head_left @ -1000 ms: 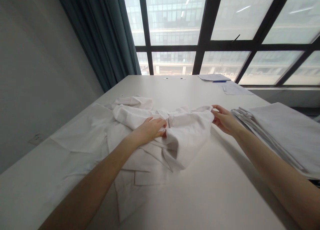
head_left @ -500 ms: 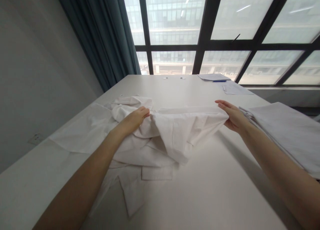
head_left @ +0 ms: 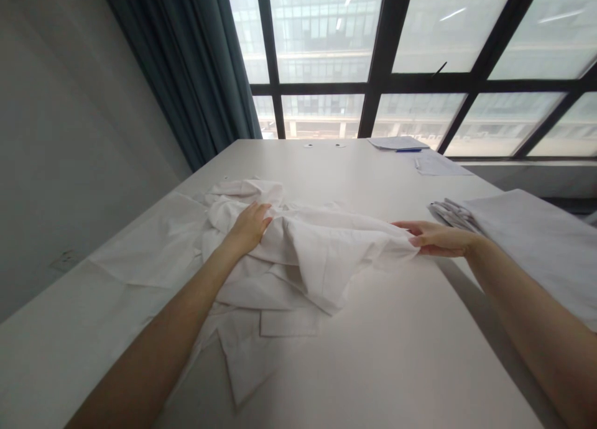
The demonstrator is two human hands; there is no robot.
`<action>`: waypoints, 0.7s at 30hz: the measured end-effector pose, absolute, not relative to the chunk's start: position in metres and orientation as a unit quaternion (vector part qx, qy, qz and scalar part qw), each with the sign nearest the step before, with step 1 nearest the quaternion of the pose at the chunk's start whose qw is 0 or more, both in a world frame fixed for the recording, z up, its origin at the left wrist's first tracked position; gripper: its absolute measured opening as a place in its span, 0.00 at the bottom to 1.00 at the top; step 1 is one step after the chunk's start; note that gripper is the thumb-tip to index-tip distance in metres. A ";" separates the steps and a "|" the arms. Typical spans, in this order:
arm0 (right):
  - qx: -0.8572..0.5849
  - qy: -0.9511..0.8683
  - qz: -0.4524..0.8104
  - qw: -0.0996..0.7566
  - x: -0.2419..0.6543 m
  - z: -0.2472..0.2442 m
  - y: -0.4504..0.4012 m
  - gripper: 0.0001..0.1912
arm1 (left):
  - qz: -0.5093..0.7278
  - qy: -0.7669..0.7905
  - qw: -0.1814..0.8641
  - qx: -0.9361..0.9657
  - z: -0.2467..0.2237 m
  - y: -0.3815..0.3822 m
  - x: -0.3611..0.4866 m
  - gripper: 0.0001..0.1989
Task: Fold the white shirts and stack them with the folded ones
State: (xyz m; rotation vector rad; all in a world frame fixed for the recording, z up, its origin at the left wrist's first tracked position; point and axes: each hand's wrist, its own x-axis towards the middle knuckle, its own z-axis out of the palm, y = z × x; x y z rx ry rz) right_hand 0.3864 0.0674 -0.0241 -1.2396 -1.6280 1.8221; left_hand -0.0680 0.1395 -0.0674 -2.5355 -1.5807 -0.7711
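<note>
A crumpled white garment [head_left: 326,249] lies bunched on the white table, with loose flaps hanging toward me; its exact kind is hard to tell. My left hand [head_left: 250,229] is on the bunched part, its thumb and fingers closed around a fold. On the right, my right hand [head_left: 436,237] pinches the garment's far end between thumb and fingers. The cloth stretches between both hands, low over the tabletop, and part of it sags toward the front.
Folded white cloth [head_left: 536,242] is stacked at the table's right edge, beside my right forearm. Papers [head_left: 398,143] and a blue pen [head_left: 408,150] lie at the far right of the table [head_left: 373,367]. A dark curtain [head_left: 186,62] and windows stand behind.
My right hand has come down with the garment's end, and the stretched cloth now sits lower and flatter. My left hand has shifted slightly left and its grip has loosened.
</note>
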 end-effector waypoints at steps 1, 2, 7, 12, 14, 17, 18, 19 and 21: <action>-0.437 -0.582 0.659 0.188 0.386 -0.022 0.066 0.34 | -0.251 -0.516 0.035 -0.818 -0.070 0.141 -0.068 0.14; -0.432 -0.582 0.665 0.182 0.385 -0.020 0.064 0.35 | -0.253 -0.520 0.041 -0.815 -0.072 0.142 -0.068 0.14; -0.395 -0.578 0.691 0.179 0.385 -0.022 0.063 0.37 | -0.276 -0.536 0.058 -0.795 -0.076 0.146 -0.071 0.12; -0.406 -0.579 0.667 0.236 0.389 -0.036 0.073 0.36 | -0.332 -0.547 0.057 -0.766 -0.071 0.150 -0.081 0.11; -0.410 -0.575 0.655 0.268 0.387 -0.037 0.075 0.34 | -0.361 -0.554 0.055 -0.748 -0.069 0.150 -0.086 0.12; -0.414 -0.564 0.643 0.311 0.381 -0.026 0.072 0.31 | -0.402 -0.568 0.050 -0.716 -0.065 0.153 -0.094 0.13; -0.414 -0.558 0.640 0.328 0.379 -0.020 0.070 0.30 | -0.413 -0.572 0.047 -0.707 -0.064 0.154 -0.096 0.13; -0.415 -0.551 0.636 0.346 0.378 -0.013 0.068 0.29 | -0.423 -0.575 0.045 -0.699 -0.063 0.156 -0.098 0.13; -0.418 -0.539 0.623 0.382 0.378 0.000 0.063 0.29 | -0.435 -0.577 0.039 -0.690 -0.061 0.161 -0.100 0.13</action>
